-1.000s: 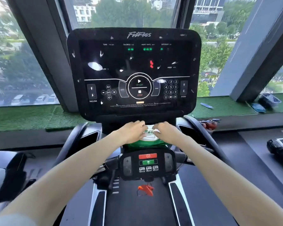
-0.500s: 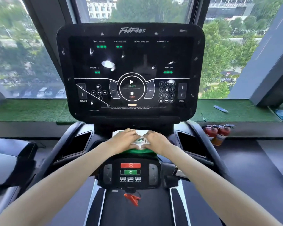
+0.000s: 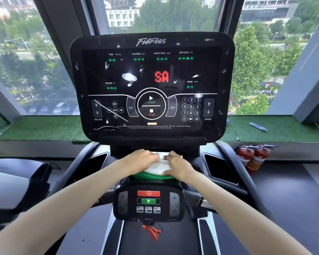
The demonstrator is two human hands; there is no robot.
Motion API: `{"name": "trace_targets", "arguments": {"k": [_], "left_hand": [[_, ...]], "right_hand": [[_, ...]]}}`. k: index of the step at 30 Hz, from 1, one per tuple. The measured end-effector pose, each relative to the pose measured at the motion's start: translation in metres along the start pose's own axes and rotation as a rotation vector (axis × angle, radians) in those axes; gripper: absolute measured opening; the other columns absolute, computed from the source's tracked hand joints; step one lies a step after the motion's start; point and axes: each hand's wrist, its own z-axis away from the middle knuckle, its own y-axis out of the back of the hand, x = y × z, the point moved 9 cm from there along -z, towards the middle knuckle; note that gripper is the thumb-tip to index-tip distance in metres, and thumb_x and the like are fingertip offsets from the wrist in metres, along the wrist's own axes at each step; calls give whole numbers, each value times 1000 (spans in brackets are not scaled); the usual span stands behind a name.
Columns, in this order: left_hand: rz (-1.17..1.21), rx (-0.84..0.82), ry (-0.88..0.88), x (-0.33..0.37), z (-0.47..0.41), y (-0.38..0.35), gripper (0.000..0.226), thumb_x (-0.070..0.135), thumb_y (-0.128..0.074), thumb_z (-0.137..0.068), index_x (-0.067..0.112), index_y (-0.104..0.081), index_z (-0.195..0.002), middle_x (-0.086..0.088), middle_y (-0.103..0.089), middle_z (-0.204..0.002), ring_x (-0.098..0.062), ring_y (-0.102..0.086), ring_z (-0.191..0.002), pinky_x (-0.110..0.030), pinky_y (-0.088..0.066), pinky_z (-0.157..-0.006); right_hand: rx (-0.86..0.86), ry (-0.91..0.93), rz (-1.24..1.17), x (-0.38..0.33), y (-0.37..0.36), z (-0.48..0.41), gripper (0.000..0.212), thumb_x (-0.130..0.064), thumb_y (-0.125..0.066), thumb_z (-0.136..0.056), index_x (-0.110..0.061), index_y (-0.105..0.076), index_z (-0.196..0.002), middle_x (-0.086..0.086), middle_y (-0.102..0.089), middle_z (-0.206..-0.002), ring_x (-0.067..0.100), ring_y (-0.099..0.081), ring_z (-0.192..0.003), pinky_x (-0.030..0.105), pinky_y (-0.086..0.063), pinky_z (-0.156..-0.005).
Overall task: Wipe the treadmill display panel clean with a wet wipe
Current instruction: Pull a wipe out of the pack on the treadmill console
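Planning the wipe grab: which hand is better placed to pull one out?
Probably right: the right hand has fingertips at the wet wipe pack opening, while the left hand lies flat, steadying it.

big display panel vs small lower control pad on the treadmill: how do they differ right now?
The display panel is much larger and stands upright near the window; the control pad is small and sits low, nearer the person. The display panel is dotted with white smudges and streaks and shows red letters; the control pad looks mostly clean. The display panel has a number keypad and a round start/stop ring; the control pad has a red bar above a green one. Both are black with rounded corners.
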Motion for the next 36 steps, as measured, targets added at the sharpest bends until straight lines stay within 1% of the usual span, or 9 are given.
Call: {"name": "trace_targets", "arguments": {"k": [4,8,13,16,19,23,27,32,36], "left_hand": [[-121,228,-52,4,-1,34,27,14,-39,-95,9,-58,-77,-3,-62,-61,-24,-62,-56,-27,-36,-44],[-262,397,-121,5,8,52,16,-2,-59,-63,13,-59,-64,1,-51,-65,-15,-50,-60,-20,-25,-41],[-382,377,-272,10,10,48,38,-2,-78,-47,15,-53,-71,1,-50,-70,-13,-49,-58,-22,-37,-42],[-536,364,-476,25,24,34,22,1,-67,-66,15,-59,-80,2,-56,-77,-12,-54,-63,-23,-44,-52],[-578,328,-475,24,26,23,14,6,-63,-70,17,-64,-78,2,-58,-79,-15,-57,-70,-26,-45,-60],[-111,34,-175,-3,11,-4,17,10,-55,-86,11,-63,-101,-5,-57,-98,-26,-60,-87,-38,-48,-63],[109,-86,-36,-14,3,-9,16,14,-55,-88,14,-62,-103,-2,-53,-102,-27,-58,-90,-32,-38,-65],[192,-117,-15,-17,0,-15,18,4,-49,-82,21,-46,-81,4,-50,-88,-25,-50,-75,-29,-31,-57],[455,28,56,-11,-2,8,15,3,-42,-87,13,-52,-93,13,-42,-84,-16,-45,-80,-30,-33,-62]], "right_hand": [[157,-8,-216,1,20,15,78,-24,-66,-83,-24,-19,-145,12,-59,-116,29,-59,-101,38,-46,-89],[314,46,-89,-6,39,28,40,-20,-54,-91,-19,-39,-128,5,-67,-87,29,-61,-82,36,-48,-70],[194,60,36,-25,31,9,22,-22,-52,-91,-16,-64,-109,-2,-58,-119,21,-57,-103,28,-41,-76],[116,-19,25,-26,23,-1,44,-23,-60,-86,-17,-50,-129,0,-51,-132,20,-52,-114,29,-41,-87],[101,-79,16,-21,20,-3,61,-22,-67,-81,-19,-38,-135,2,-52,-131,21,-51,-116,30,-42,-85],[102,-106,-58,-18,18,-4,62,-18,-71,-77,-21,-41,-131,1,-55,-127,20,-54,-109,32,-45,-85],[98,-108,-58,-18,17,-4,63,-18,-71,-77,-20,-40,-132,1,-55,-127,20,-53,-110,32,-45,-87],[97,-123,-77,-19,16,-6,59,-25,-70,-78,-19,-42,-129,3,-54,-127,21,-52,-111,33,-44,-87],[126,-119,-58,-23,15,-5,53,-27,-71,-77,-16,-45,-122,5,-52,-126,22,-50,-114,36,-45,-87]]}}
